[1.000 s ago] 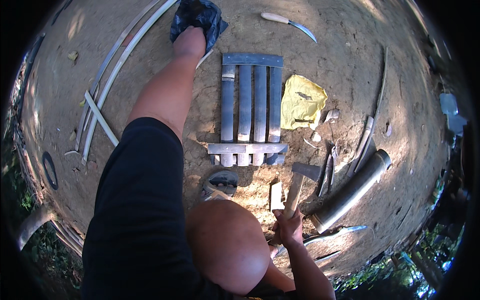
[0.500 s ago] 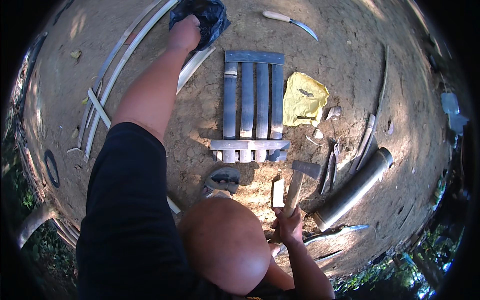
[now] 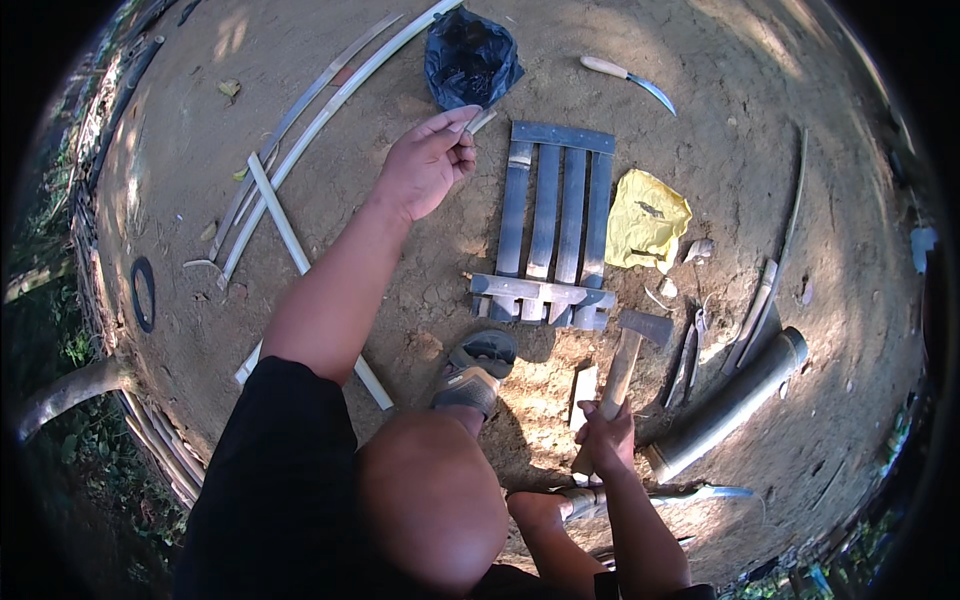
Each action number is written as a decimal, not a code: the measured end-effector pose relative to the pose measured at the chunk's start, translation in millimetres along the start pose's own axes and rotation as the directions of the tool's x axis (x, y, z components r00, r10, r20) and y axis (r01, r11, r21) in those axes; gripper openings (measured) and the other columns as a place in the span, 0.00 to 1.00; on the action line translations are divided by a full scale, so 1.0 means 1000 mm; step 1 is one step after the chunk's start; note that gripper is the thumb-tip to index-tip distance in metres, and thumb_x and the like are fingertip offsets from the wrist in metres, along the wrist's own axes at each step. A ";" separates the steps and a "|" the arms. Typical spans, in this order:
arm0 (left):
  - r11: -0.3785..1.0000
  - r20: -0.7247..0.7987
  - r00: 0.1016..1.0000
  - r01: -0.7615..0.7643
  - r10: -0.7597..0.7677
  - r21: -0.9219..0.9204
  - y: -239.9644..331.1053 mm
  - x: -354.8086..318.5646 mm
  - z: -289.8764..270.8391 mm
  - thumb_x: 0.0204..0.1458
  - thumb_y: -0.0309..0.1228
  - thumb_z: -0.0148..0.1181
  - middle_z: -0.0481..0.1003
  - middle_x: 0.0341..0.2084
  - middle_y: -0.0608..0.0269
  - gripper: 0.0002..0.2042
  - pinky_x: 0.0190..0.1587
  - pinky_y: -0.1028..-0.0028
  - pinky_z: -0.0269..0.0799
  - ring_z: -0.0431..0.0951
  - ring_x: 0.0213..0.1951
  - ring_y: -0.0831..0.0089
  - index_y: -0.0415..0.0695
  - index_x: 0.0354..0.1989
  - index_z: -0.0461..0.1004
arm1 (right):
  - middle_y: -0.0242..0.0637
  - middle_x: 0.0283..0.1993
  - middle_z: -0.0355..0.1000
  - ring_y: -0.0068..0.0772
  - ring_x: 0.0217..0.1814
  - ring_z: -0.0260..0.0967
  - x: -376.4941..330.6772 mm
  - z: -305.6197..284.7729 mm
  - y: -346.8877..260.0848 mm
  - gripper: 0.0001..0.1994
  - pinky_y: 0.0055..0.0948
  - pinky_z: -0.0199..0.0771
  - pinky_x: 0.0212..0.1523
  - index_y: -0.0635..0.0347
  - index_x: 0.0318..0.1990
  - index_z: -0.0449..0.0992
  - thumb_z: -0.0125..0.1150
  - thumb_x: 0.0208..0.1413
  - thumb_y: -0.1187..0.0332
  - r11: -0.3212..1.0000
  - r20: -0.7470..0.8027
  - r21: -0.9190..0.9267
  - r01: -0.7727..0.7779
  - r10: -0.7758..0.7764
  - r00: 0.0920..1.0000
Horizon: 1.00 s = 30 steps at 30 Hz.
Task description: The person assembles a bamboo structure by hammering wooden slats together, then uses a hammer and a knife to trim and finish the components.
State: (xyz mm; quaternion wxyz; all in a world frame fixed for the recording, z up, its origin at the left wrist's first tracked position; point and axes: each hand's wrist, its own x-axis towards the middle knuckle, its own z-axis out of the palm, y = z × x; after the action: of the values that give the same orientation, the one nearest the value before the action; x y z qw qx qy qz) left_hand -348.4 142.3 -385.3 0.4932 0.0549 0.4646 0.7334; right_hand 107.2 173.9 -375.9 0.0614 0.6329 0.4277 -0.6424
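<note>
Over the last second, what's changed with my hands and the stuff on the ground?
The left hand has pulled back from the dark plastic bag, fingertips now pinched on something too small to tell. The right hand grips the hammer as before, head on the ground. The slatted bamboo frame and yellow bag lie unchanged.

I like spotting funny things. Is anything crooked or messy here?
Nothing is broken or spilled. The slat panel lies neat, though its near crossbar sits a bit slanted. Loose strips and chips lie scattered on the dirt. The right hand holds a hammer; the left hand pinches something small.
</note>
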 end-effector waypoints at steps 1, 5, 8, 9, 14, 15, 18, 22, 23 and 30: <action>1.000 -0.005 1.000 0.014 -0.014 -0.018 -0.003 -0.015 0.001 0.64 0.26 0.53 0.72 0.35 0.68 0.20 0.48 0.71 0.71 0.71 0.37 0.76 0.39 0.64 0.69 | 0.40 0.38 0.75 0.25 0.19 0.68 -0.001 0.000 0.001 0.25 0.28 0.68 0.19 0.66 0.58 0.63 0.67 0.57 0.71 1.000 0.001 -0.002 0.013 -0.013 1.000; 0.998 -0.012 0.999 0.036 -0.037 -0.055 -0.008 -0.054 -0.001 0.65 0.27 0.54 0.75 0.36 0.66 0.19 0.50 0.69 0.73 0.75 0.40 0.75 0.39 0.63 0.69 | 0.40 0.37 0.75 0.25 0.19 0.69 -0.001 0.007 0.002 0.24 0.28 0.69 0.19 0.67 0.58 0.64 0.67 0.58 0.70 0.993 -0.003 -0.041 0.112 -0.113 0.994; 0.995 0.065 0.998 0.028 -0.022 -0.097 -0.016 -0.075 -0.005 0.65 0.28 0.56 0.78 0.38 0.65 0.18 0.52 0.67 0.74 0.78 0.43 0.74 0.40 0.62 0.70 | 0.40 0.36 0.75 0.26 0.19 0.69 -0.017 0.016 0.010 0.24 0.28 0.69 0.19 0.67 0.57 0.64 0.67 0.58 0.70 0.993 -0.018 -0.020 0.120 -0.121 0.993; 0.992 0.104 0.995 0.022 -0.009 -0.121 -0.021 -0.079 -0.006 0.65 0.29 0.56 0.78 0.38 0.64 0.18 0.53 0.67 0.74 0.79 0.43 0.74 0.40 0.62 0.70 | 0.40 0.36 0.75 0.26 0.19 0.69 -0.025 0.021 0.011 0.24 0.28 0.69 0.19 0.67 0.57 0.64 0.68 0.57 0.70 0.991 -0.019 -0.016 0.132 -0.132 0.991; 0.995 -0.049 0.994 0.101 -0.099 0.025 -0.041 -0.095 -0.008 0.62 0.28 0.60 0.79 0.40 0.63 0.12 0.51 0.67 0.75 0.80 0.44 0.70 0.39 0.52 0.75 | 0.40 0.33 0.75 0.26 0.18 0.70 -0.075 0.036 0.043 0.20 0.28 0.69 0.18 0.68 0.51 0.66 0.68 0.57 0.69 0.996 -0.053 -0.016 0.086 -0.087 0.995; 0.987 -0.110 0.990 0.102 -0.088 0.121 -0.045 -0.091 -0.012 0.62 0.29 0.60 0.79 0.40 0.62 0.12 0.50 0.68 0.76 0.81 0.43 0.70 0.39 0.52 0.75 | 0.38 0.32 0.74 0.26 0.19 0.69 -0.080 0.040 0.054 0.26 0.27 0.70 0.20 0.69 0.58 0.63 0.68 0.58 0.70 0.997 -0.056 0.006 0.071 -0.071 0.996; 0.928 -0.286 0.958 0.113 -0.007 0.355 -0.046 -0.065 -0.017 0.60 0.28 0.61 0.80 0.40 0.60 0.12 0.43 0.73 0.76 0.82 0.39 0.72 0.38 0.50 0.76 | 0.38 0.32 0.73 0.26 0.20 0.70 -0.102 0.046 0.070 0.24 0.27 0.71 0.21 0.69 0.57 0.65 0.68 0.57 0.71 0.998 -0.072 -0.060 -0.023 0.019 0.997; 0.882 -0.310 0.943 0.038 0.124 0.470 -0.031 0.009 -0.022 0.57 0.27 0.62 0.81 0.34 0.63 0.09 0.39 0.74 0.74 0.82 0.36 0.74 0.38 0.45 0.78 | 0.38 0.32 0.74 0.27 0.24 0.73 -0.115 0.046 0.078 0.25 0.29 0.73 0.26 0.69 0.57 0.67 0.70 0.55 0.68 0.987 -0.053 -0.055 -0.154 0.151 0.987; 0.886 -0.332 0.932 0.027 0.145 0.463 -0.027 0.027 -0.021 0.56 0.27 0.63 0.81 0.32 0.64 0.09 0.38 0.74 0.73 0.82 0.35 0.75 0.39 0.43 0.79 | 0.39 0.32 0.74 0.27 0.24 0.73 -0.117 0.047 0.072 0.25 0.29 0.74 0.26 0.69 0.57 0.67 0.70 0.55 0.68 0.980 -0.060 -0.091 -0.174 0.169 0.984; 0.214 -0.170 0.909 0.093 0.381 0.972 0.003 0.124 -0.044 0.55 0.33 0.62 0.83 0.39 0.55 0.10 0.46 0.65 0.76 0.83 0.41 0.61 0.45 0.43 0.83 | 0.41 0.35 0.78 0.27 0.20 0.72 -0.083 0.041 0.031 0.22 0.29 0.72 0.21 0.69 0.55 0.67 0.68 0.58 0.69 0.955 -0.086 -0.211 -0.207 0.193 0.977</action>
State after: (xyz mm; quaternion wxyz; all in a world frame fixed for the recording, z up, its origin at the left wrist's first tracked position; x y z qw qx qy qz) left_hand -437.0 210.9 -454.9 0.1796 0.2513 0.8944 0.3236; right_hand 111.0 90.1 -326.0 0.1816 0.6828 0.4312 -0.5611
